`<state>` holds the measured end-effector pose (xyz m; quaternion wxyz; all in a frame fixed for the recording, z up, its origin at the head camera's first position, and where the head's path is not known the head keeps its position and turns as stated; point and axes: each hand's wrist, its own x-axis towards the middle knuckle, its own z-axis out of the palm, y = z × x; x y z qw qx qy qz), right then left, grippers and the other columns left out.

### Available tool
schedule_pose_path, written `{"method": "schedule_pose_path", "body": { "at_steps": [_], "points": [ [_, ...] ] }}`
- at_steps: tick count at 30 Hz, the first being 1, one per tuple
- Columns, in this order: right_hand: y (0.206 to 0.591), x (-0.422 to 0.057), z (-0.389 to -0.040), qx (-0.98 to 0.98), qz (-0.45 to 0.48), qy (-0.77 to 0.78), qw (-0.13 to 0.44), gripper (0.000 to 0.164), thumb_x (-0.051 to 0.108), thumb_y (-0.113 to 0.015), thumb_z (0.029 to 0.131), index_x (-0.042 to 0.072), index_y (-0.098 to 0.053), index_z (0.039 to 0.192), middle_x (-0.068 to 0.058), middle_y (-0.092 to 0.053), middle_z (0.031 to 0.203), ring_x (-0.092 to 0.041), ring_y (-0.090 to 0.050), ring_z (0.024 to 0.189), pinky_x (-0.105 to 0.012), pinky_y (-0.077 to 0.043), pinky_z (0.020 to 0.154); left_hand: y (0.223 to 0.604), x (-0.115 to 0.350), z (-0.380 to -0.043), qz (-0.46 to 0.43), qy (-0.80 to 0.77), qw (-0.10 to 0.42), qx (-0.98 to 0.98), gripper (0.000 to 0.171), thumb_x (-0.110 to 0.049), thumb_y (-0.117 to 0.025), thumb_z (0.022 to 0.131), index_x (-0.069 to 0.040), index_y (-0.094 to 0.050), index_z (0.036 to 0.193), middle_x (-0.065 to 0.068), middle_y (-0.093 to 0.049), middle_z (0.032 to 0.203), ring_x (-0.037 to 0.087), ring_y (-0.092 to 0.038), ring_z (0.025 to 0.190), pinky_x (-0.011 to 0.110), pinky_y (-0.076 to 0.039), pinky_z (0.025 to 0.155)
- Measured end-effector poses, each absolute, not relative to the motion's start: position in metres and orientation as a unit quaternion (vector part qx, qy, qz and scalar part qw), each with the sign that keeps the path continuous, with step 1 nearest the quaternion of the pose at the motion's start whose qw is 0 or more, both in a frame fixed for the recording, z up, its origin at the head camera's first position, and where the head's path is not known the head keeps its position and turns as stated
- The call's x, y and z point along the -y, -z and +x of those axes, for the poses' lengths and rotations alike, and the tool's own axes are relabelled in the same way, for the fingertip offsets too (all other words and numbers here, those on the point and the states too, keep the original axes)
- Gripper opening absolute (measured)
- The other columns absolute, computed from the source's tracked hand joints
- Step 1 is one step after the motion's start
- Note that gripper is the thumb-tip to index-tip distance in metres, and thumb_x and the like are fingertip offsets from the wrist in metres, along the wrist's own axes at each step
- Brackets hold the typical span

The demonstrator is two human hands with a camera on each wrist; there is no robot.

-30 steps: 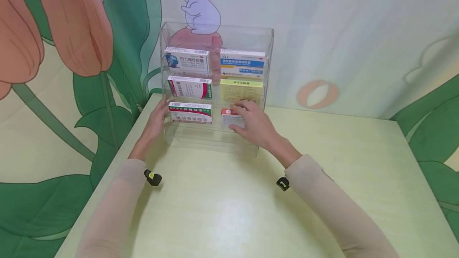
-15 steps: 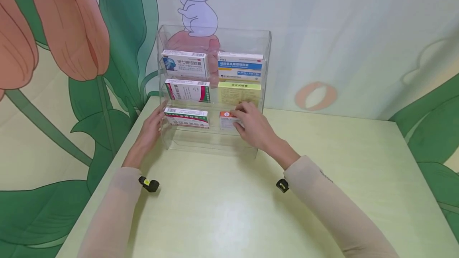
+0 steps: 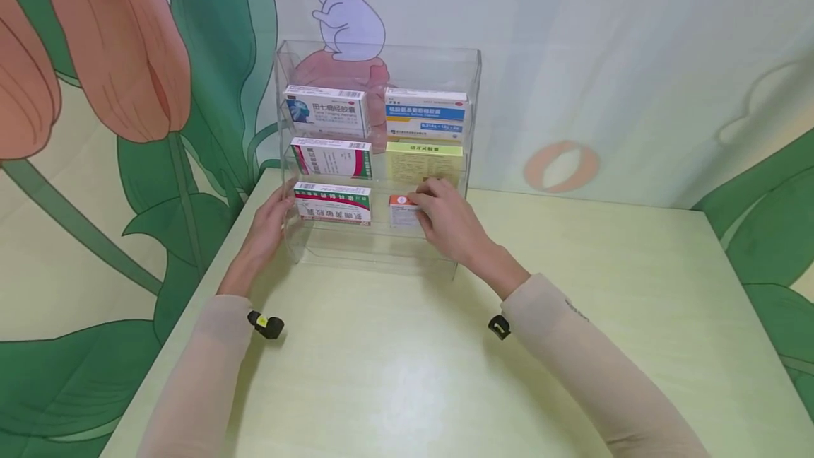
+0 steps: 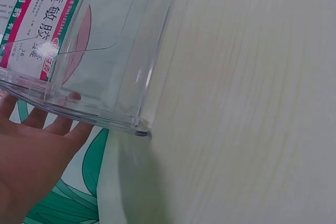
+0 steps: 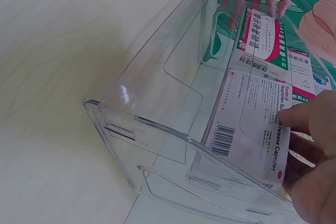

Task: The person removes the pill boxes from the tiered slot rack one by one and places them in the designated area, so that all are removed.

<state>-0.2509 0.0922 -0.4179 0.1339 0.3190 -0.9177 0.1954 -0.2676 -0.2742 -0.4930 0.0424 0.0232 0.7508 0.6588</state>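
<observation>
A clear acrylic rack (image 3: 375,249) stands on the table, with three tiers of medicine boxes. My right hand (image 3: 451,221) holds a small white medicine box with an orange top (image 3: 403,212) in the bottom right slot. In the right wrist view this ibuprofen box (image 5: 241,124) sits behind the clear front lip, with fingers at its upper edge. My left hand (image 3: 263,226) touches the rack's left side. Its fingers (image 4: 59,125) lie against the outside of the clear side panel in the left wrist view. Beside the held box, a white, green and red medicine box (image 3: 333,205) occupies the bottom left slot.
Higher up are a yellow box (image 3: 424,161), a blue and white box (image 3: 425,116), a red-edged box (image 3: 332,160) and a grey-white box (image 3: 326,112). A patterned cloth (image 3: 636,76) hangs behind the pale table (image 3: 394,359).
My right thumb has drawn in toward the small box. The bottom left box tipped briefly and now stands with its front facing out. My left hand stays at the rack's side.
</observation>
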Motion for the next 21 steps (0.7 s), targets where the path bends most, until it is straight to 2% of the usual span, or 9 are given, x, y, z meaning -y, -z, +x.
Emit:
{"method": "schedule_pose_path", "body": {
  "at_steps": [6,12,16,21],
  "points": [
    [0.407,-0.09,-0.252,0.927,0.324,-0.149,0.12,0.029,0.005,-0.071,0.099,0.004,-0.076,0.128,-0.01,-0.07,0.122,-0.029,-0.057,0.111,-0.039,-0.053,0.098,0.495,0.277,-0.269,0.035,-0.685,0.049,-0.726,0.055,-0.037,-0.038,0.115,-0.035,-0.027,0.169,0.005,-0.034,0.17,0.03,-0.033,0.154,0.053,-0.028,0.126],
    [0.39,-0.088,-0.252,0.934,0.341,-0.042,0.099,0.031,0.005,-0.072,0.098,0.012,-0.077,0.128,-0.008,-0.072,0.116,-0.029,-0.059,0.101,-0.04,-0.054,0.085,0.496,0.279,-0.269,0.036,-0.689,0.056,-0.721,0.057,-0.04,-0.039,0.115,-0.032,-0.025,0.17,0.006,-0.032,0.171,0.031,-0.03,0.156,0.053,-0.027,0.126],
    [0.384,-0.091,-0.252,0.927,0.365,-0.029,0.082,0.036,-0.002,-0.071,0.095,0.01,-0.075,0.128,-0.009,-0.07,0.114,-0.03,-0.058,0.101,-0.039,-0.054,0.087,0.495,0.278,-0.268,0.032,-0.7,0.06,-0.711,0.058,-0.037,-0.039,0.116,-0.026,-0.023,0.171,0.012,-0.03,0.171,0.035,-0.03,0.156,0.054,-0.026,0.126],
    [0.369,-0.101,-0.25,0.915,0.385,-0.076,0.088,0.03,0.002,-0.071,0.098,0.008,-0.072,0.127,-0.008,-0.068,0.119,-0.029,-0.057,0.109,-0.041,-0.054,0.094,0.483,0.272,-0.261,0.024,-0.706,0.073,-0.704,0.06,-0.038,-0.04,0.115,-0.025,-0.022,0.171,0.013,-0.029,0.171,0.037,-0.027,0.157,0.053,-0.024,0.127]
  ]
}}
